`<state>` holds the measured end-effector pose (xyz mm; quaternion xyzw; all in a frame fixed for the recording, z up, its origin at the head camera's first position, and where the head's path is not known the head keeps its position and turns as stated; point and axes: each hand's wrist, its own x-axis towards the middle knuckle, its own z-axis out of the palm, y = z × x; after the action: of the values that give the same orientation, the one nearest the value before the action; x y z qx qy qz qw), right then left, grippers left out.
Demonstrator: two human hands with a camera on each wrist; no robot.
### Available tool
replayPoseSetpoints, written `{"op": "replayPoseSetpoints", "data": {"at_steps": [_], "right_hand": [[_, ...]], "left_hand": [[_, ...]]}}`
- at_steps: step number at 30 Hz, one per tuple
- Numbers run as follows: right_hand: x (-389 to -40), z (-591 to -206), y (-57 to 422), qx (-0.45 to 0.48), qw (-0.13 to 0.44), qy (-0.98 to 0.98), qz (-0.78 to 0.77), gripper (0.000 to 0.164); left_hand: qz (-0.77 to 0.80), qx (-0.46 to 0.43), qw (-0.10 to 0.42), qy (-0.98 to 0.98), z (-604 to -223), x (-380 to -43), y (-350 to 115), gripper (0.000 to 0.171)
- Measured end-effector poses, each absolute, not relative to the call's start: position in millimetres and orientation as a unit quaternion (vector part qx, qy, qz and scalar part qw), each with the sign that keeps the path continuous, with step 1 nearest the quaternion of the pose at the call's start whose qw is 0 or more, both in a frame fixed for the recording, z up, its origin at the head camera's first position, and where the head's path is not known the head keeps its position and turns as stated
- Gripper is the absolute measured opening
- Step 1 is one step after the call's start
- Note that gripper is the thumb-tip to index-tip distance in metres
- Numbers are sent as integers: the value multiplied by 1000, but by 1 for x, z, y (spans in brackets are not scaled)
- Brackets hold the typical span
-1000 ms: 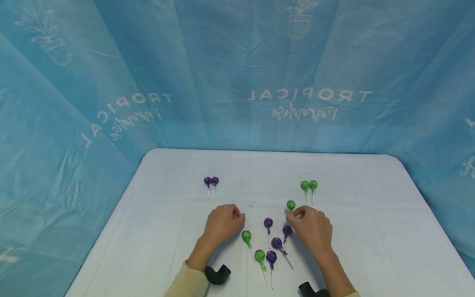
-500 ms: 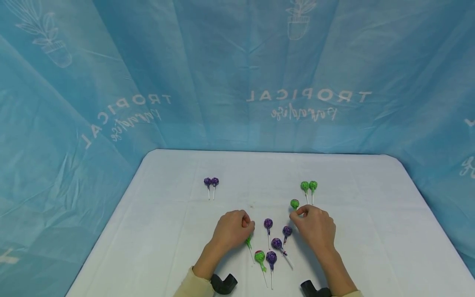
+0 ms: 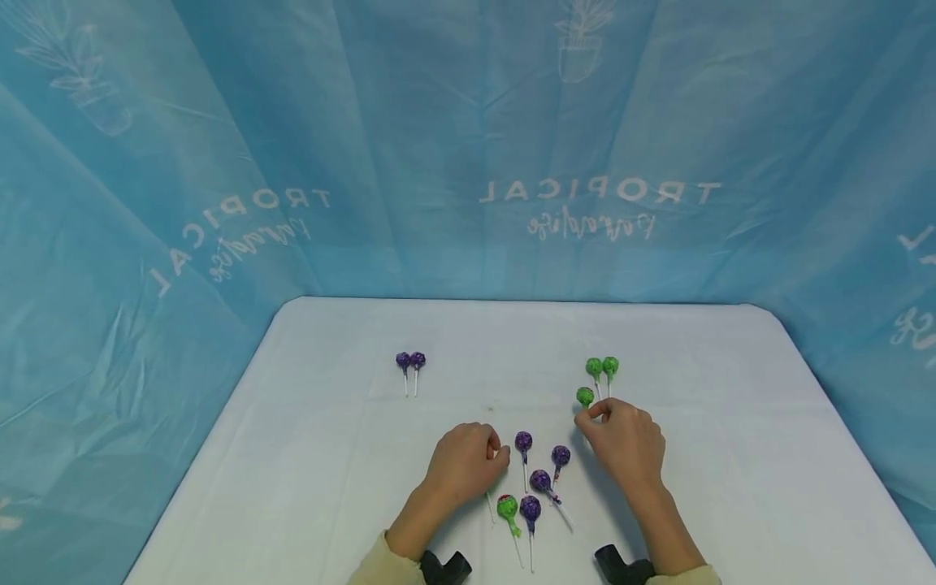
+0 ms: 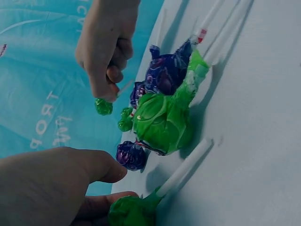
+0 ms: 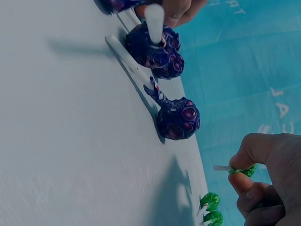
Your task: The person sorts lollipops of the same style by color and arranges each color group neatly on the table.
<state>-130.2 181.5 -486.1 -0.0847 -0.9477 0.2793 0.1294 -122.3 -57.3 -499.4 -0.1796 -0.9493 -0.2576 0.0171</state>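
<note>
My right hand (image 3: pixel 624 439) pinches a green-wrapped lollipop (image 3: pixel 584 396) by its stick just below the head, above the table; the right wrist view shows the white stick end poking out past the thumb. Two green lollipops (image 3: pixel 602 367) lie side by side just beyond it. My left hand (image 3: pixel 468 461) is low over another green lollipop (image 4: pixel 133 210), mostly hidden in the head view. In the left wrist view a finger touches that lollipop's head while the thumb stands apart from it. Close by lie a green lollipop (image 3: pixel 508 507) and several purple lollipops (image 3: pixel 530 509).
Two purple lollipops (image 3: pixel 410 360) lie side by side at the back left of the white table (image 3: pixel 329 439). A blue printed curtain (image 3: pixel 439 146) hangs behind the table. Black wrist mounts (image 3: pixel 621 566) sit near both wrists.
My right hand has carried its green lollipop slightly right and away, close to the green pair. My left hand has moved right and nearer, over the left green lollipop.
</note>
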Motion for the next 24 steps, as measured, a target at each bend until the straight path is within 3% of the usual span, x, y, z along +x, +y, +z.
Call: {"op": "replayPoseSetpoints", "data": {"at_steps": [24], "right_hand": [[-137,-485,192,-101,132,-947,275,20]], "left_hand": [[-266,-170,19,-949,-498,-118,-46,23]]}}
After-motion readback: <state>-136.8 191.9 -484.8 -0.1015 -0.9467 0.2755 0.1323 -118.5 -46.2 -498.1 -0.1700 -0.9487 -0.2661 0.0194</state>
